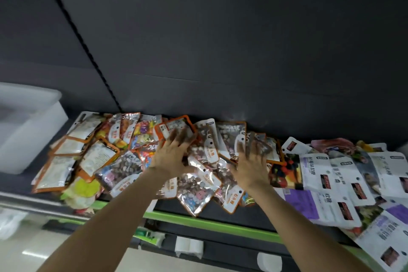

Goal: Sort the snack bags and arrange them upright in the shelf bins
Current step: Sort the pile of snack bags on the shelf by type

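A dark shelf [254, 216] with a green front edge runs across in front of me, backed by a dark grey panel [220, 40]. The frame is blurred by motion, so fine detail is limited.

Count: one white plastic bin [28, 130] is in view, standing at the left end of the shelf. I cannot tell what it holds, as its interior is washed out. The snack bags [198, 185] lie loose in a flat, overlapping heap along the shelf, none upright and none in the bin; an exact count is not possible because they overlap. Three broad groups show: orange-edged bags turned to their white backs [66, 157] near the bin, clear orange-trimmed bags of mixed brown pieces in the middle, and white-and-purple bags [326, 174] on the right, some overhanging the shelf edge. One yellow-green packet [86, 187] lies at the front left.

Both my arms reach up to the middle of the heap. My left hand [174, 154] lies on the pile with fingers spread over an orange-bordered bag [176, 128]. My right hand [251, 163] is well apart from it, fingers also spread, resting on the clear bags. Neither hand visibly grips anything.
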The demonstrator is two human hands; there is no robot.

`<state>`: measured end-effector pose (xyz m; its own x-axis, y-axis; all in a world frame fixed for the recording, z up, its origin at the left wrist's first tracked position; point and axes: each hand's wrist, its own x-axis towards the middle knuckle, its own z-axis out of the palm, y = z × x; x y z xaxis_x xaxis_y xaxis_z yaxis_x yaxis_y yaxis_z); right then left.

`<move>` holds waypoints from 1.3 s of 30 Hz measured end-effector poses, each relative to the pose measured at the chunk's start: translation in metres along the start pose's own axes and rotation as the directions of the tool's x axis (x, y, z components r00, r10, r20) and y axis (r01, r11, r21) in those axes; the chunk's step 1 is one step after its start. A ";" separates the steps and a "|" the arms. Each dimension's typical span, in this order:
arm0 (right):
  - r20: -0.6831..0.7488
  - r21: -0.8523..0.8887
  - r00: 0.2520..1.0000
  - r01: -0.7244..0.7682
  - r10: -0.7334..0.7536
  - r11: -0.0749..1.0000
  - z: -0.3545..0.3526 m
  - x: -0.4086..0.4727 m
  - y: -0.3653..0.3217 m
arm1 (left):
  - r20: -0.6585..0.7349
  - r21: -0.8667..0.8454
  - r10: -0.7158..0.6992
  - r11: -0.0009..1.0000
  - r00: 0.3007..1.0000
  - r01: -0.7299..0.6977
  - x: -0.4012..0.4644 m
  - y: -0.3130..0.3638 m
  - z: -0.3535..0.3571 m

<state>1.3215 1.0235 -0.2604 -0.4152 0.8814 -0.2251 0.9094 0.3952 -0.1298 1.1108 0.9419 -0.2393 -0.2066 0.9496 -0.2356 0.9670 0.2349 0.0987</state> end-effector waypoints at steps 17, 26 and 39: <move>0.042 -0.056 0.945 0.327 -0.325 0.944 0.001 0.021 -0.227 | 0.026 -0.275 -0.431 0.865 0.902 0.421 -0.064 -0.216 0.006; 0.057 -0.024 0.947 0.319 -0.317 0.948 -0.008 0.023 -0.247 | 0.013 -0.324 -0.403 0.864 0.915 0.385 -0.066 -0.243 0.005; 0.028 0.010 0.935 0.354 -0.354 0.935 -0.011 0.036 -0.308 | -0.027 -0.221 -0.302 0.931 0.953 0.289 -0.035 -0.313 -0.008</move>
<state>1.0264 0.9367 -0.2176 -0.7106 0.6770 -0.1914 0.7035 0.6787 -0.2111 0.8139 0.8367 -0.2542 -0.4929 0.8395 -0.2286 0.8080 0.5391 0.2377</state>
